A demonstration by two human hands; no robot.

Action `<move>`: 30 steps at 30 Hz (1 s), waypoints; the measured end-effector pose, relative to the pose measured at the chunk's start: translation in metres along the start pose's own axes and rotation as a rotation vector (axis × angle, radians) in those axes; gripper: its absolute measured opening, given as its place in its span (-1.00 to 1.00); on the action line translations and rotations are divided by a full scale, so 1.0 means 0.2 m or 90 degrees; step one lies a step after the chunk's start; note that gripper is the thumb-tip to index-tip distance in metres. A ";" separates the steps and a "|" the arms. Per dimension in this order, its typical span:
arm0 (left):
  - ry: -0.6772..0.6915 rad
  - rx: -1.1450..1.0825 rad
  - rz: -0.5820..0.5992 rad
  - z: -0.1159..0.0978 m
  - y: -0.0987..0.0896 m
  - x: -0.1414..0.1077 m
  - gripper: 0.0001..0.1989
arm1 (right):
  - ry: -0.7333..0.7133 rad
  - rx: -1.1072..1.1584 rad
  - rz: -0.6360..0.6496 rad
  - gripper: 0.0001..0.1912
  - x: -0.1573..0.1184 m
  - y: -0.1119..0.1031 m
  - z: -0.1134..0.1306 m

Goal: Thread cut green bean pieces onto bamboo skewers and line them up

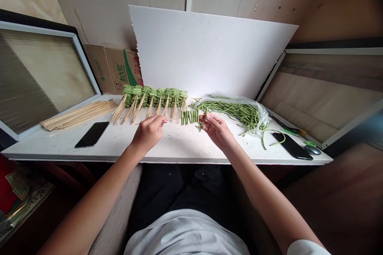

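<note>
My left hand is closed round the blunt end of a thin wooden skewer, held level above the white table. Several short green bean pieces sit side by side on the skewer, crosswise to it. At the skewer's right end, my right hand pinches a bean piece, and more short pieces show by its fingers. Behind my hands, filled bean skewers lie stacked in a row, their bare sticks pointing toward me. To the right, long green beans lie in a clear plastic bag.
Loose skewers and a phone are on the left of the table. At the right are a black phone-like object, a dark oval object and tools. A white board and carton stand behind.
</note>
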State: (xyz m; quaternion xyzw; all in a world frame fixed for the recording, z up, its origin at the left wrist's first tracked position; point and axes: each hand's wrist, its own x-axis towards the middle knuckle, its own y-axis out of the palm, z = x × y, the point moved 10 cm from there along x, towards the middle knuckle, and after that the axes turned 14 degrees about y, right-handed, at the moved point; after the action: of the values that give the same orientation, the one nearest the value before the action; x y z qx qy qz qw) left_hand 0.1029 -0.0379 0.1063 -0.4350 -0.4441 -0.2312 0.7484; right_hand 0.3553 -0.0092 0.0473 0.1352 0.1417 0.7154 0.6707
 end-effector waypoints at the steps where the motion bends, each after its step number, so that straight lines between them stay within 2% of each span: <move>1: 0.000 -0.001 0.000 0.00 0.00 0.00 -0.57 | 0.004 0.010 0.005 -0.66 0.00 0.00 0.00; 7: 0.003 0.002 0.007 -0.01 0.00 0.00 -0.58 | 0.012 0.059 0.022 -0.73 -0.02 0.02 -0.01; 15: -0.005 0.007 0.018 -0.01 0.01 0.00 -0.59 | -0.010 0.032 0.020 -0.78 -0.02 0.00 0.03; 30: 0.048 0.095 0.016 -0.08 -0.02 0.03 -0.56 | -0.059 -0.016 -0.048 -0.72 -0.03 -0.02 0.06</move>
State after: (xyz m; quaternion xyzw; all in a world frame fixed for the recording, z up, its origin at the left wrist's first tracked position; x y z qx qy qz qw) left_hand 0.1108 -0.0526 0.1104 -0.3744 -0.4266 -0.2042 0.7976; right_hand 0.3644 -0.0154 0.0565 0.1540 0.1062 0.6844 0.7046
